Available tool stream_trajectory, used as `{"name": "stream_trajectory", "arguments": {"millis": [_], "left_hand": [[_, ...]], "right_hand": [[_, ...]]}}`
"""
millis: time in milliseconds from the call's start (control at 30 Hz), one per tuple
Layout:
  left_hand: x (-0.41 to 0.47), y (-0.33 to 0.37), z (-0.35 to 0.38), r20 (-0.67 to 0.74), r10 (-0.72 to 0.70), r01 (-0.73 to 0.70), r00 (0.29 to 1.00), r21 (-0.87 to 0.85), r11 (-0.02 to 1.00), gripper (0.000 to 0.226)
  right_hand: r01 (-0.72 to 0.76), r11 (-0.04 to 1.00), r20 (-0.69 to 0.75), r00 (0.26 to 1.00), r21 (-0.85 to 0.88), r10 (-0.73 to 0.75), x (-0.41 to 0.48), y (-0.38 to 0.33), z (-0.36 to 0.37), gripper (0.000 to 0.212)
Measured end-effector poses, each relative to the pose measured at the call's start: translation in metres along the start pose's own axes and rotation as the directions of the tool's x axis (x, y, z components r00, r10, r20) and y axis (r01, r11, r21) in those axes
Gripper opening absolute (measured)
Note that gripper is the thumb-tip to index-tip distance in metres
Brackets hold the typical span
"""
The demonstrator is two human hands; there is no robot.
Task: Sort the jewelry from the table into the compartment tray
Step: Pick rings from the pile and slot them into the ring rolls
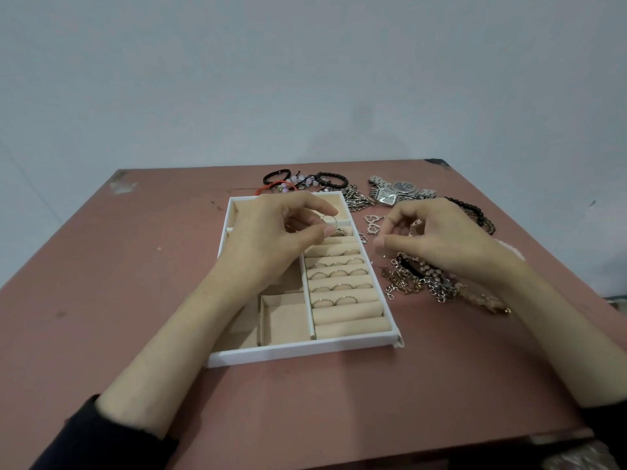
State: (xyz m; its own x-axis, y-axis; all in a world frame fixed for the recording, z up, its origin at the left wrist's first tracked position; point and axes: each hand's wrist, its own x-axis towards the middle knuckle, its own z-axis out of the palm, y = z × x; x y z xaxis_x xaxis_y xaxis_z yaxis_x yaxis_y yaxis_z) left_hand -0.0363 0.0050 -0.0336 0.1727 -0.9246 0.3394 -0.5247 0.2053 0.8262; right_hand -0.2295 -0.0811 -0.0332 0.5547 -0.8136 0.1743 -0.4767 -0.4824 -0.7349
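A white compartment tray (302, 351) with beige lining lies mid-table. Its right side has ring rolls (342, 293) with several thin rings slotted in. My left hand (278, 232) hovers over the tray's upper part and pinches a thin silver ring (328, 221) between thumb and fingers. My right hand (437, 235) hangs to the right of the tray over a heap of chains (417, 283), fingers curled; whether it holds anything small I cannot tell. Heart-shaped earrings (372, 222) lie between the tray and my right hand.
Behind the tray lie cord and bead bracelets (302, 180), small metal charms (356, 198) and two steel watches (397, 191). A dark bead bracelet (475, 212) lies at the right. The pink table (118, 283) ends at a wall behind.
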Motion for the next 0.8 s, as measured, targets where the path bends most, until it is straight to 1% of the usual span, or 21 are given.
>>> {"name": "stream_trajectory", "arguments": {"millis": [100,267,533,667,800], "left_hand": [[0.001,-0.001,0.0,-0.002,0.002,-0.002,1.0,0.003,1.0,0.013],[0.001,-0.001,0.0,-0.003,0.016,-0.016,1.0,0.022,1.0,0.013],[0.002,-0.002,0.0,0.002,0.021,-0.021,1.0,0.05,0.999,0.014],[0.002,-0.002,-0.001,0.007,0.023,-0.023,1.0,0.035,0.999,0.014],[0.002,-0.001,-0.001,0.003,0.029,-0.029,1.0,0.048,0.998,0.014]], "right_hand": [[-0.012,0.998,0.055,0.998,-0.066,0.016,-0.001,0.001,0.002,0.013],[-0.01,0.972,0.088,0.996,-0.233,0.031,0.0,0.0,0.001,0.019],[-0.02,0.975,0.124,0.991,-0.219,0.049,0.003,0.001,0.0,0.019],[0.004,0.98,0.104,0.994,-0.199,0.017,0.002,0.0,-0.005,0.009],[0.023,0.961,0.125,0.992,-0.277,0.012,0.005,0.0,-0.014,0.003]]}}
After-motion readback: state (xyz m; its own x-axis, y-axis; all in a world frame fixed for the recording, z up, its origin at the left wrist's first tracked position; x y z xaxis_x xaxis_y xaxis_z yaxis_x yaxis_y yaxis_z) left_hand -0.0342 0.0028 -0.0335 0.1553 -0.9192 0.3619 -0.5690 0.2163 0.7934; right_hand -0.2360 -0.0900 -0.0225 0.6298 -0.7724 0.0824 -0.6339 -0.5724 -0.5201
